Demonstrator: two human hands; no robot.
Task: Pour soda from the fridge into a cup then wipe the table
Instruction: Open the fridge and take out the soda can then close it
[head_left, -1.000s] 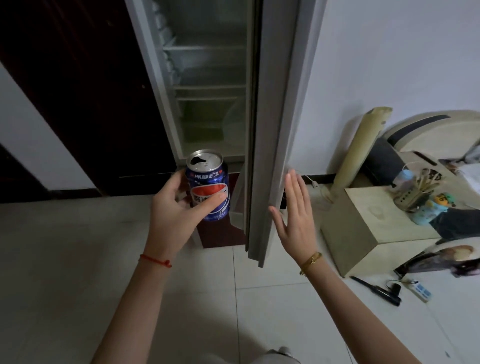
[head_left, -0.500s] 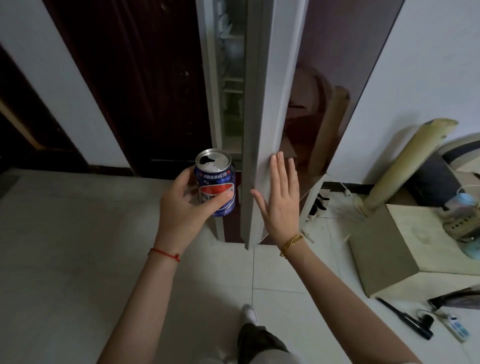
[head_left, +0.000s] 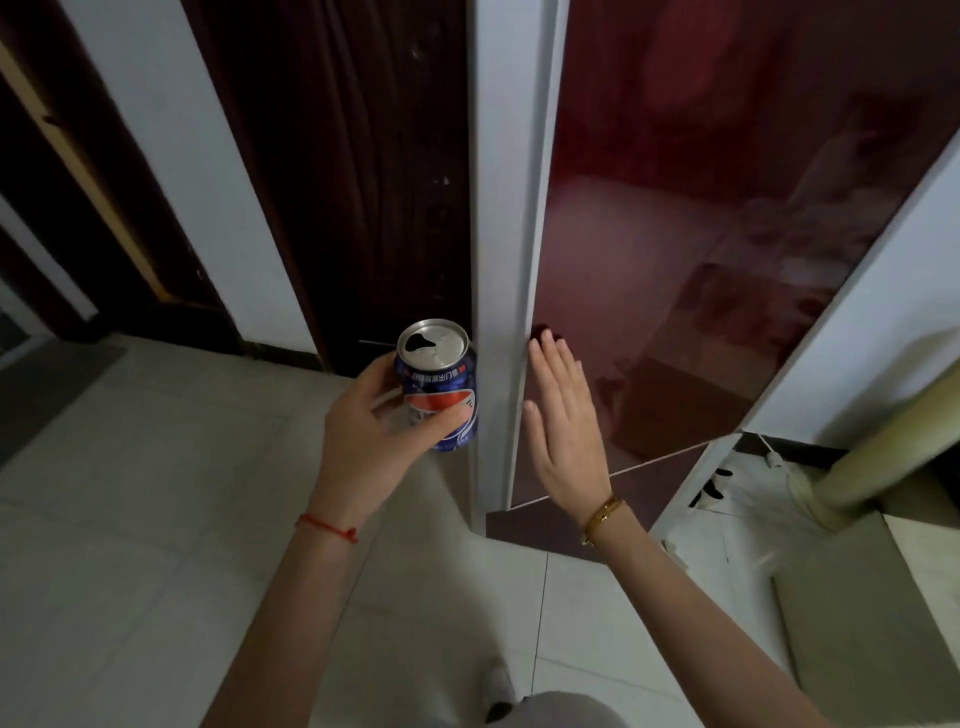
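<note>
On fridge door, flat right hand

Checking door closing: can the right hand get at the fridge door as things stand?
Probably yes: the right hand is open, flat on the fridge door; the left hand holds the soda can clear of it.

Pepsi logo on soda can (Chinese text illegible)
</note>
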